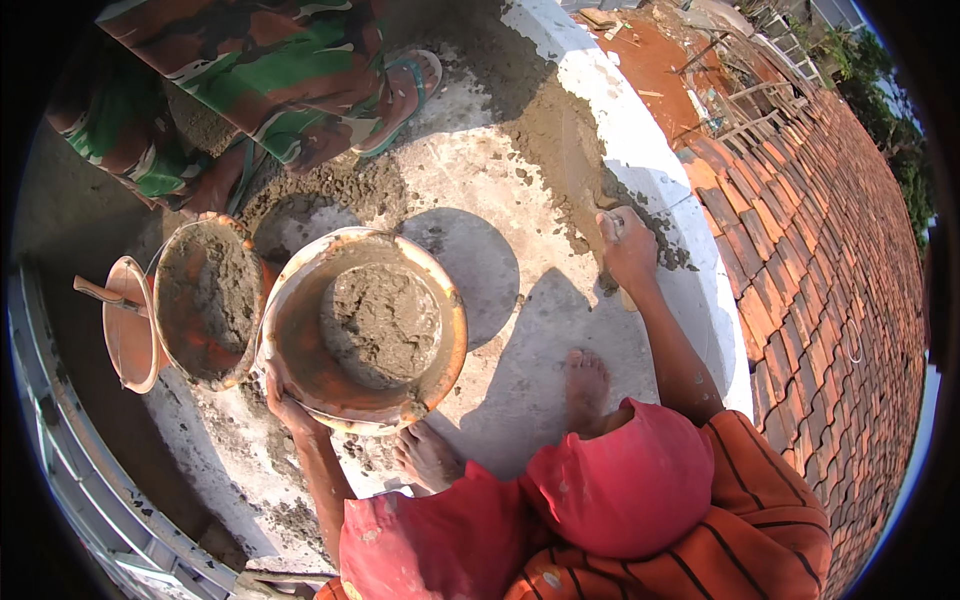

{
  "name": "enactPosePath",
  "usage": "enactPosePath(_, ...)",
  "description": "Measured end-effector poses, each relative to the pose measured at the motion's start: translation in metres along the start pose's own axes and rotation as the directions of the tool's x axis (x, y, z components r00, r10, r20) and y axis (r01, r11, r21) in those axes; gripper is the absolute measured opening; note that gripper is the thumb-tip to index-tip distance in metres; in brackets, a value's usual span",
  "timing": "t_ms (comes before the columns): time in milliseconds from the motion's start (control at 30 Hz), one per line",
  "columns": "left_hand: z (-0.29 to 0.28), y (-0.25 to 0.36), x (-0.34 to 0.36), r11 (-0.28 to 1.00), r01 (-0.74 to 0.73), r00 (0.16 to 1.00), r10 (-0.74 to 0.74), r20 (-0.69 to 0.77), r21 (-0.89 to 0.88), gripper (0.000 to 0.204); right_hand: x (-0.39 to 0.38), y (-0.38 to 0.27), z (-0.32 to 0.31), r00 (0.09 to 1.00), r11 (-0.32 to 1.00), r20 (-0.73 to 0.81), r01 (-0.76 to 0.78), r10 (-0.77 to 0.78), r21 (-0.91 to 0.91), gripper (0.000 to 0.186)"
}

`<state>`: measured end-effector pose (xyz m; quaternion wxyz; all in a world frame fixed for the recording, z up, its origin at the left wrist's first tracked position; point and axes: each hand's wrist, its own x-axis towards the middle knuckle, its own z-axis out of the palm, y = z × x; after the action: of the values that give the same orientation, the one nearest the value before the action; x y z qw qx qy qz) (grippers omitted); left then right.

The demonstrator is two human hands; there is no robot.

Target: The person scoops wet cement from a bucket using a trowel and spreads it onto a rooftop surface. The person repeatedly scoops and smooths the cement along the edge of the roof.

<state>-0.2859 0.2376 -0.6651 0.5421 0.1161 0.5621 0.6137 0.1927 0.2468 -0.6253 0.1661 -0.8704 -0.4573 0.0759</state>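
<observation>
My left hand (292, 408) grips the side of a round, stained bucket (448, 315) holding wet grey mortar (375, 325). My right hand (625, 245) is closed on a mostly hidden tool, with pale wood showing by the wrist, on a band of wet mortar (560, 150) along the white ledge (715, 300). Left of my bucket, a second orange bucket (170, 300) holds more mortar. Beside that is a shallow orange container (125, 350) with a handled tool (100, 288) across it.
A co-worker in camouflage trousers (230, 60) and flip-flops (410, 100) stands at the upper left. Red roof tiles (820, 330) and reddish soil (650, 75) lie beyond the ledge at right. A metal railing (75, 430) curves along the left side.
</observation>
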Motion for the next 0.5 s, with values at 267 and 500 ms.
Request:
enactPosePath(267,0.008,0.003,-0.004,0.989,0.07,0.996,-0.061,0.068,-0.134,0.047,-0.054,-0.062,-0.101,0.94,0.973,0.254,0.228,-0.228,0.028,0.028)
enactPosePath(500,0.002,0.001,-0.001,0.985,0.089,0.982,-0.062,0.176,-0.148,0.047,-0.049,-0.074,-0.135,0.376,0.637,0.6,-0.033,-0.706,0.77,0.029)
